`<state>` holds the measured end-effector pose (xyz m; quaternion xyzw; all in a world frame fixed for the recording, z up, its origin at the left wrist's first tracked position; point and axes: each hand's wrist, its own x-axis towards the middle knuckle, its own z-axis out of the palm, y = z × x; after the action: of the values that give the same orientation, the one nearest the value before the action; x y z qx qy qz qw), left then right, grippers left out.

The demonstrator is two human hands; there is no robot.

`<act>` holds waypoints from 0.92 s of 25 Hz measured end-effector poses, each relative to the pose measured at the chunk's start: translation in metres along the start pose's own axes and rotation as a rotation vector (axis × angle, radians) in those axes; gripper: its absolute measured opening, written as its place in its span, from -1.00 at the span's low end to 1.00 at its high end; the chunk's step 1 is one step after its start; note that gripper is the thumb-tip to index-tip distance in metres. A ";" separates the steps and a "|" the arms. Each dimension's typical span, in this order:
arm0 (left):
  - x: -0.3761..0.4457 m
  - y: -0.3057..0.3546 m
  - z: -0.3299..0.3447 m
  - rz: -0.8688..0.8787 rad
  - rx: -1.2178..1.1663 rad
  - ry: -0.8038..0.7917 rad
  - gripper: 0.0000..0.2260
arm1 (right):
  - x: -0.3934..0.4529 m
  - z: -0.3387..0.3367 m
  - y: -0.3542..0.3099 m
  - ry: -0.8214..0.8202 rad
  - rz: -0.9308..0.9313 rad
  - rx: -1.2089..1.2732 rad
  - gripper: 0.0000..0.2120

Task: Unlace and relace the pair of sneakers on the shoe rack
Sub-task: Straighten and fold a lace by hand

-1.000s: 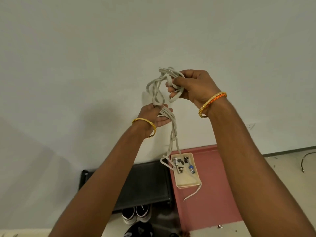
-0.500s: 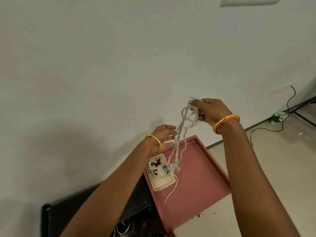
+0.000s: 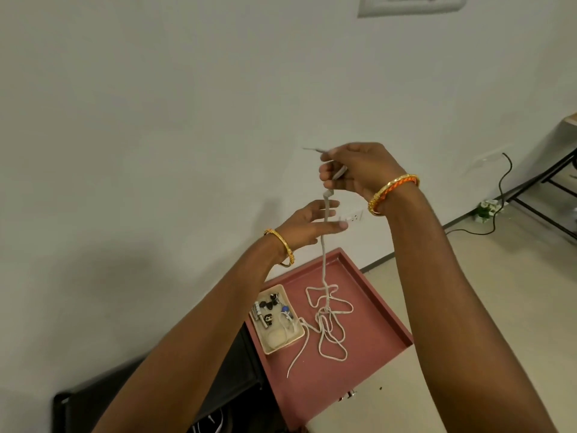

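Observation:
My right hand (image 3: pixel 359 170) is raised in front of the wall and pinches one end of a grey-white shoelace (image 3: pixel 324 260). The lace hangs straight down from it and its lower part lies in loose tangled loops on the pink cabinet top (image 3: pixel 368 295). My left hand (image 3: pixel 307 225) is just below the right, fingers spread and straight, with the hanging lace passing across its fingertips. A black shoe rack (image 3: pixel 228 392) stands at the lower left; a strip of a white sneaker (image 3: pixel 209 421) shows under its top shelf.
A cream tray (image 3: pixel 278 345) with small dark items sits on the pink top's left side. White wall ahead with a wall socket (image 3: pixel 352 217). A black cable (image 3: pixel 499 195), a small plant (image 3: pixel 485 209) and a black metal frame (image 3: pixel 549 195) lie at right on the beige floor.
The bunched lace has dropped out of both hands and unrolled onto the pink top. My left hand has let go and spread its fingers. The view has swung right.

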<state>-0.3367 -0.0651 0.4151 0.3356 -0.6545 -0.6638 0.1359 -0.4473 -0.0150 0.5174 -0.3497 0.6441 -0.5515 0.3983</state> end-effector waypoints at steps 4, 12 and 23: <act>-0.035 0.049 -0.030 0.162 -0.130 0.100 -0.86 | 0.007 0.012 -0.023 0.044 -0.083 -0.075 -0.90; -0.127 0.087 -0.143 0.235 0.122 0.417 -0.87 | -0.021 0.071 -0.016 -0.430 -0.053 0.233 -0.82; -0.203 0.079 -0.216 0.356 -0.009 0.527 -0.77 | -0.073 0.200 -0.086 -0.754 -0.023 0.595 -0.81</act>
<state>-0.0724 -0.1157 0.5632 0.3756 -0.6422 -0.5228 0.4161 -0.2350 -0.0490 0.5972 -0.4034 0.2653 -0.5510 0.6807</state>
